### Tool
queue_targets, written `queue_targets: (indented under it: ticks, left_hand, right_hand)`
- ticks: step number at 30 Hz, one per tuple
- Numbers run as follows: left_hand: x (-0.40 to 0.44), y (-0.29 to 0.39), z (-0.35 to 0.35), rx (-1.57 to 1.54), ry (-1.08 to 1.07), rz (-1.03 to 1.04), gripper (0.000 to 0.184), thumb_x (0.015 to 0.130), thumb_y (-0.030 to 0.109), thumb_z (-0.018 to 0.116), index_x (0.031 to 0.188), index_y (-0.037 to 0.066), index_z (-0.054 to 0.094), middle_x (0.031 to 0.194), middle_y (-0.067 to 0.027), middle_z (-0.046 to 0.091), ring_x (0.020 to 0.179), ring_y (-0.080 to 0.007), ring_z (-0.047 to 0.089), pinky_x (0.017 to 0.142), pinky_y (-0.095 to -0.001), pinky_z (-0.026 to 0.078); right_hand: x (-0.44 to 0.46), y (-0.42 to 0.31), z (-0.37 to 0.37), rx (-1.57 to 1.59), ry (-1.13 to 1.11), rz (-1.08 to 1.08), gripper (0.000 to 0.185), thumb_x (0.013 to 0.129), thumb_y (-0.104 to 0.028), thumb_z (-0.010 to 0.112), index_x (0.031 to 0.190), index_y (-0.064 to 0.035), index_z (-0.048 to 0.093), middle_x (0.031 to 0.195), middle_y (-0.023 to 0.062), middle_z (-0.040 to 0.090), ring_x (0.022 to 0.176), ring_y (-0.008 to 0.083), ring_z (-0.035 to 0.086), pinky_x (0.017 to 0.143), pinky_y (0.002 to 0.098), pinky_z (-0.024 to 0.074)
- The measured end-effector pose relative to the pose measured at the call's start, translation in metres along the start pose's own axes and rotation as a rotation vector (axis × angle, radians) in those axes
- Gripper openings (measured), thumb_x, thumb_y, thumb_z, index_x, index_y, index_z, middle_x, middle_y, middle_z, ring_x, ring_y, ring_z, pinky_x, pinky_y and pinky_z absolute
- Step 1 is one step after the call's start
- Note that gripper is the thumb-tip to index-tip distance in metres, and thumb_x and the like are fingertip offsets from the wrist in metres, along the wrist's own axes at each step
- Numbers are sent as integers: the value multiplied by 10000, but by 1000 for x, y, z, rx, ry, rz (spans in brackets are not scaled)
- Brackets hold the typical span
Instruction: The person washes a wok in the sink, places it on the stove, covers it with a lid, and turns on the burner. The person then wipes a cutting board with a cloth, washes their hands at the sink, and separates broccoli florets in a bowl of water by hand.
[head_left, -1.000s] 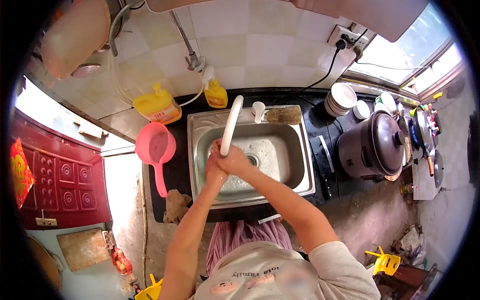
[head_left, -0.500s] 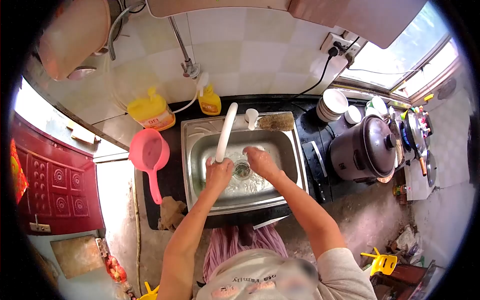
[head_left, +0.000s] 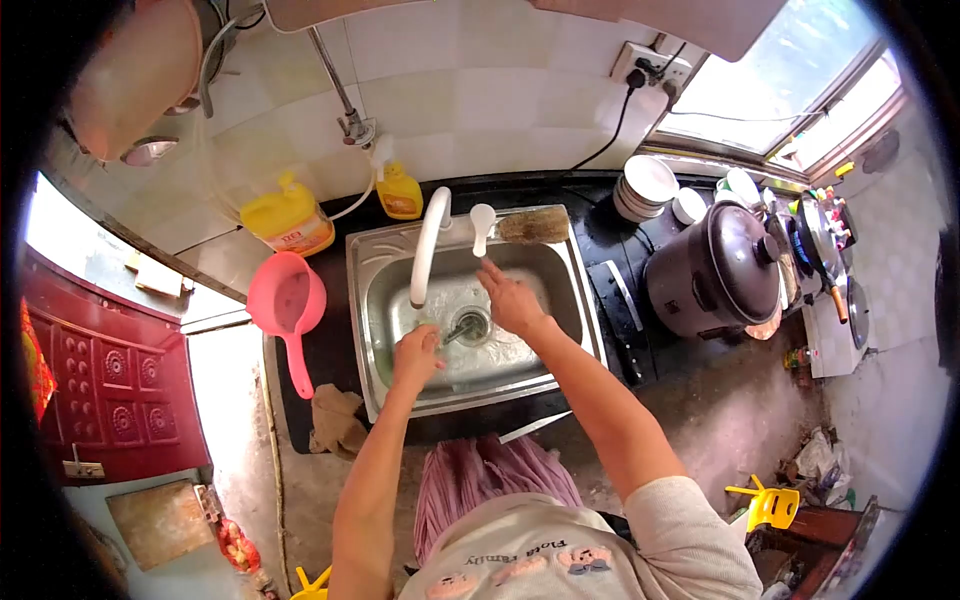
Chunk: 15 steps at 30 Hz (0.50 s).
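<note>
My left hand [head_left: 418, 355] hangs over the left part of the steel sink [head_left: 484, 392], below the spout of the white faucet [head_left: 428, 245]. Its fingers are loosely curled, the thumb a little apart, and no object shows in it. My right hand [head_left: 513, 302] is above the basin with fingers stretched toward the white faucet lever [head_left: 483, 222]. The fingertips are at the lever's lower end; whether they touch it is hard to tell. A round drain [head_left: 474, 325] lies between the hands. Behind the basin, a brown scrubbing pad [head_left: 533, 225] rests on the rim.
A pink dipper [head_left: 287, 295], a brown cloth [head_left: 337, 420] and two yellow bottles [head_left: 290, 217] [head_left: 400, 193] are left of and behind the sink. On the right are a knife [head_left: 626, 345], stacked bowls [head_left: 648, 185] and a large dark cooker [head_left: 712, 270].
My hands were together under the spout, then moved apart. My right hand has moved up toward the lever, while my left hand has dropped lower. The view has shifted slightly.
</note>
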<state>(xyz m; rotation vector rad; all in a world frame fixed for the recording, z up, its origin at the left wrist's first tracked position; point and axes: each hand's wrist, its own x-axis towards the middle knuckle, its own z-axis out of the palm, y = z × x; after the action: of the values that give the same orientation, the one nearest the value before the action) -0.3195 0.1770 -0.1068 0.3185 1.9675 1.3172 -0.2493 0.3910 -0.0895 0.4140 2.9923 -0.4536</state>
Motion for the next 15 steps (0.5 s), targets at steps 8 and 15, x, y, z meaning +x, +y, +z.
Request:
queue_targets:
  ticks: [8, 15]
  left_hand:
    - [-53, -55, 4, 1146, 152, 390, 317, 741, 139, 620, 1051, 76, 650, 1228, -191, 534, 1214, -353, 448, 979, -572, 298]
    - [-122, -108, -67, 1096, 932, 251, 478, 723, 152, 629, 1189, 102, 538, 1241, -133, 507, 1159, -328, 458, 923, -485, 382]
  right_hand:
    - [-139, 51, 36, 50, 64, -22, 249, 765, -68, 556, 1012, -65, 595, 806, 161, 648, 808, 350, 616, 782, 450, 475]
    - [-308, 96, 17, 325, 207, 165, 207, 775, -64, 528, 977, -51, 573, 930, 184, 617, 807, 381, 601, 671, 474, 488]
